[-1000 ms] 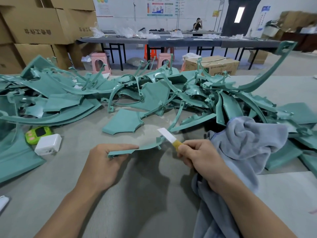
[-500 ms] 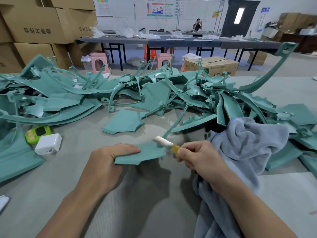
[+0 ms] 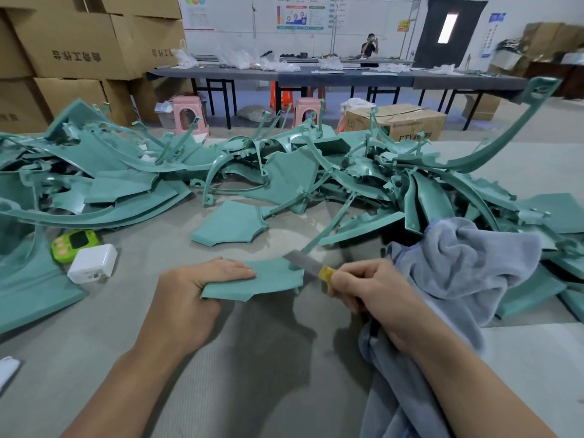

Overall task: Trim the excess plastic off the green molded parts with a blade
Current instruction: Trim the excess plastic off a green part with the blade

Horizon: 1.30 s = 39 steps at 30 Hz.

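person, head-cam view | left hand: bare, uncovered to the fingertips | right hand: bare likewise | left forearm: bare along all its visible length | right forearm: bare along all its visible length | sleeves: cannot tell, upper arms out of frame

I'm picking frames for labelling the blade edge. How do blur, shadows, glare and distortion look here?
Head view: the blade looks motion-smeared and its edge is soft. The left hand, right hand and part are fairly sharp. A soft dark shadow lies on the table beneath them. The door leans from wide-angle distortion, and its window is blown out.
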### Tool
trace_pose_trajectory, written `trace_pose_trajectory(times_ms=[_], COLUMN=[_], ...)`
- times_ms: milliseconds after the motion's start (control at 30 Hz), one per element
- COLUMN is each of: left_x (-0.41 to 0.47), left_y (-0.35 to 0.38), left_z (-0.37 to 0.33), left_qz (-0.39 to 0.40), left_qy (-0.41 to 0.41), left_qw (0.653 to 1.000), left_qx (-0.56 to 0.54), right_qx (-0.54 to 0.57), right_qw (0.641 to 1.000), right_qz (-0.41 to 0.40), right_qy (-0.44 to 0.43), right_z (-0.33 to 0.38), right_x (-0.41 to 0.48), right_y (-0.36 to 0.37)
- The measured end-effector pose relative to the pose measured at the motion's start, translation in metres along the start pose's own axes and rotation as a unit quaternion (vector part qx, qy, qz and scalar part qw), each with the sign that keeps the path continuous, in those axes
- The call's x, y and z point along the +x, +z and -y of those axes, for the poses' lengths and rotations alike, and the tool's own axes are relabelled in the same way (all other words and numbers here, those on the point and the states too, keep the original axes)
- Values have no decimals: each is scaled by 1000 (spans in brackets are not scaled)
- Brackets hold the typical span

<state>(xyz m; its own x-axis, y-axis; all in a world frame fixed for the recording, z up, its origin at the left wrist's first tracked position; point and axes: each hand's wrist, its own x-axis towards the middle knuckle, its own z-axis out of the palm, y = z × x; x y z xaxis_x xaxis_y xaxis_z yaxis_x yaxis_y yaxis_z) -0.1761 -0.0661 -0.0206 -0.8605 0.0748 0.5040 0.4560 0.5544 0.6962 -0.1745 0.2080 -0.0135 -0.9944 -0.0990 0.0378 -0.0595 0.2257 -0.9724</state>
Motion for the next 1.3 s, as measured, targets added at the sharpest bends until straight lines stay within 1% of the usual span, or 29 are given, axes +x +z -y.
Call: trace_pose_trajectory(times_ms=[67,100,133,200,233,300,367,433,467,533,600,700,767,833,867,933,1000,1100,1167,1233,1267,1300], left_x=[2,2,3,3,3,6,8,8,8,9,12,16,18,18,17,15,10,2,-2,-5,-6,-6], left_y=[-2,-3,-4,-5,-4,-2,0,1,1,0,-1,-4,-8,-13,-15,-16,-16,-15,-17,-21,-22,-21], left_z=[-1,0,0,4,6,8,5,1,-2,-7,-7,-9,-9,-10,-11,-16,-24,-34,-35,-28,-21,-15], left_qz=[-1,-3,-3,-5,-11,-33,-41,-41,-40,-46,-81,-164,-207,-241,-259,-285,-286,-272,-298,-332,-330,-307], left_qy=[-28,-36,-43,-59,-77,-128,-158,-187,-200,-220,-240,-272,-271,-260,-252,-225,-165,-62,3,85,134,172], left_qw=[1000,999,999,997,995,986,968,938,926,913,896,848,833,835,845,883,919,946,949,939,933,928], left_qx=[-9,-16,-26,-47,-63,-105,-191,-288,-317,-340,-365,-425,-436,-421,-395,-298,-213,-167,-101,-11,53,124], right_qx=[-14,-5,11,28,7,-69,-73,-55,-49,-41,-49,-57,-54,-43,-31,12,66,82,80,94,102,110], right_qw=[997,995,996,999,999,993,990,991,991,991,990,990,991,991,992,992,990,991,992,990,989,987], right_qz=[-82,-100,-90,-41,-43,-96,-120,-121,-123,-127,-127,-124,-122,-119,-117,-114,-101,-72,-73,-87,-95,-102], right_qy=[10,9,7,6,11,21,17,8,3,-10,-20,-27,-31,-33,-37,-53,-67,-71,-66,-59,-57,-57], right_z=[-2,-2,-1,2,2,1,2,2,2,1,-1,-1,-1,0,1,3,5,9,9,10,10,10], right_x=[2,2,1,-3,-4,-3,-3,-2,-3,-5,-6,-6,-6,-7,-7,-7,-8,-11,-12,-12,-12,-11], right_y=[2,1,0,1,2,5,6,7,7,8,10,12,12,12,13,14,15,17,18,18,18,17])
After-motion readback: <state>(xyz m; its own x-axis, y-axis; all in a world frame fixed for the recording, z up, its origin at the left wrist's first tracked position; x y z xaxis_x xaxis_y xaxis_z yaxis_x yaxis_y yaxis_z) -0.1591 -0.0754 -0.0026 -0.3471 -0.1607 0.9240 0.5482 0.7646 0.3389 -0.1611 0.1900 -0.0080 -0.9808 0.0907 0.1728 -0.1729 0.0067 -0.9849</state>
